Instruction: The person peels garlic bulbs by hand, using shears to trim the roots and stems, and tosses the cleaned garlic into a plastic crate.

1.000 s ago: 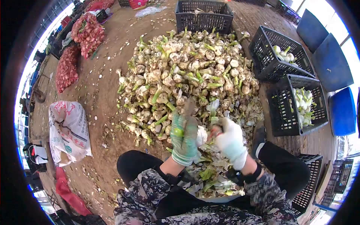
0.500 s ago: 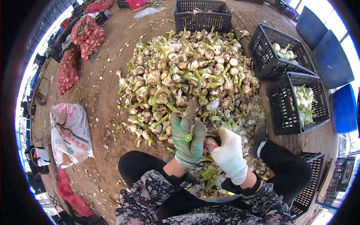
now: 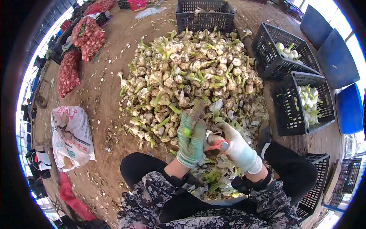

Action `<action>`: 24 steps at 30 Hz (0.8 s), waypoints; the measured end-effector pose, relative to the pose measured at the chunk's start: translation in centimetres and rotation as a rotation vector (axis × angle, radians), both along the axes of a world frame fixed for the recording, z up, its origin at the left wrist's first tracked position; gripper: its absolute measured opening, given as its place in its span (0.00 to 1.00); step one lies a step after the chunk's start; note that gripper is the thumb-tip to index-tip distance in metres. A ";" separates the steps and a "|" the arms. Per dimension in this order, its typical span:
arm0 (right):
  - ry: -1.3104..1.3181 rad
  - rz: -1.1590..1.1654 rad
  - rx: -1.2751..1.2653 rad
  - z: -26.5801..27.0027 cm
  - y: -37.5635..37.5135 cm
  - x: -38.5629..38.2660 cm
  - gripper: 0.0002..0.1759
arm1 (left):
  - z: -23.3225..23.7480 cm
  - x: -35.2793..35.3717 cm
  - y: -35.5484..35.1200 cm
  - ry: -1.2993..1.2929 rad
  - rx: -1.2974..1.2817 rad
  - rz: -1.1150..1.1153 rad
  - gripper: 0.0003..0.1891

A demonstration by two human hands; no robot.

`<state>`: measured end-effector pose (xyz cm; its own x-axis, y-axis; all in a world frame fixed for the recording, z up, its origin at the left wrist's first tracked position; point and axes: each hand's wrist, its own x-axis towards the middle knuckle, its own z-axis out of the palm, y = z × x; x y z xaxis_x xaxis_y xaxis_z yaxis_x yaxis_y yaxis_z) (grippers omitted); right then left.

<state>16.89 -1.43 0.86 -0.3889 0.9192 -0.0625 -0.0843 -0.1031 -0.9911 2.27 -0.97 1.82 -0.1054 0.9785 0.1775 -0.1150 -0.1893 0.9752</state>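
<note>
My left hand (image 3: 191, 138), in a green-and-white glove with dirty fingertips, is closed around a garlic bulb. The pale green stem end (image 3: 187, 132) pokes out between the fingers, while the bulb itself is mostly hidden. Close beside it, my right hand (image 3: 237, 147) in a white glove grips a small tool with a red band (image 3: 219, 144) and a greyish end; its working part cannot be made out. In front of both hands lies a large heap of garlic bulbs (image 3: 198, 72) with dirty skins and green stems. Peeled skins (image 3: 213, 177) cover the ground beneath my hands.
Black crates stand behind the heap (image 3: 205, 18) and to the right (image 3: 280, 53); the nearer right crate (image 3: 305, 105) holds white peeled bulbs. Red net sacks (image 3: 87, 38) and a white woven bag (image 3: 72, 137) lie left. Blue panels (image 3: 349, 110) stand far right.
The right hand has turned, bringing the red-banded tool's greyish end into view on top. The left hand has tipped slightly, with the stem end now farther up between its fingers.
</note>
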 end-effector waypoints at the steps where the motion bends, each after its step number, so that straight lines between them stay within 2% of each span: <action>1: 0.000 -0.003 -0.002 0.5 -0.1 0.4 0.30 | 0.1 0.1 -0.2 -0.055 -0.088 -0.014 0.24; 2: 0.042 0.037 -0.163 1.6 0.0 0.7 0.35 | 0.0 0.3 -0.2 -0.271 -0.221 0.003 0.23; 4: 0.060 0.113 -0.453 4.4 0.4 1.2 0.44 | 0.2 -0.1 0.2 -0.198 -0.222 -0.003 0.23; 5: 0.057 0.114 -0.454 4.1 0.2 1.3 0.44 | 0.2 -0.2 0.3 -0.127 -0.227 -0.009 0.24; 6: 0.166 0.112 -0.394 3.3 -0.1 1.5 0.43 | 0.4 0.2 0.2 -0.104 -0.185 0.024 0.23; 8: 0.344 0.130 -0.334 1.6 -0.1 1.5 0.44 | 0.1 0.4 0.2 -0.171 -0.210 -0.023 0.23; 9: 0.344 0.127 -0.333 0.6 0.0 1.5 0.44 | 0.1 0.5 0.3 -0.233 -0.227 -0.071 0.22; 11: -0.017 0.027 -0.119 0.4 0.4 0.6 0.52 | 0.6 0.2 0.3 -0.298 -0.258 -0.103 0.22; 12: 0.078 0.064 -0.250 0.9 0.2 0.7 0.56 | 0.9 0.0 0.3 -0.294 -0.265 -0.106 0.22; 13: 0.074 0.071 -0.250 2.0 0.0 0.7 0.56 | 1.0 -0.1 0.2 -0.292 -0.271 -0.108 0.22; 15: 0.165 0.147 -0.426 3.1 -0.4 0.9 0.51 | 0.8 -0.1 0.1 -0.287 -0.249 -0.100 0.23; 16: 0.162 0.149 -0.428 2.8 -0.4 0.7 0.51 | 0.7 0.0 0.0 -0.278 -0.230 -0.099 0.23; 18: 0.097 0.073 -0.409 2.2 -0.6 0.2 0.43 | 0.9 0.1 -0.3 -0.276 -0.239 -0.102 0.23; 21: 0.085 0.097 -0.342 2.8 -0.3 0.0 0.42 | 0.6 -0.5 -0.2 -0.337 -0.311 -0.131 0.24; 23: 0.020 0.134 -0.343 2.9 -0.1 0.7 0.43 | 0.2 -0.7 -0.3 -0.232 -0.210 -0.138 0.23; 24: 0.086 0.136 -0.334 2.3 -0.3 1.2 0.40 | 0.2 -0.8 -0.4 -0.234 -0.210 -0.134 0.23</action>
<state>18.12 -1.73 3.20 -0.5229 0.7931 -0.3123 -0.1286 -0.4356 -0.8909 1.43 -1.36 2.04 0.0124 0.9990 -0.0435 -0.3507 0.0451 0.9354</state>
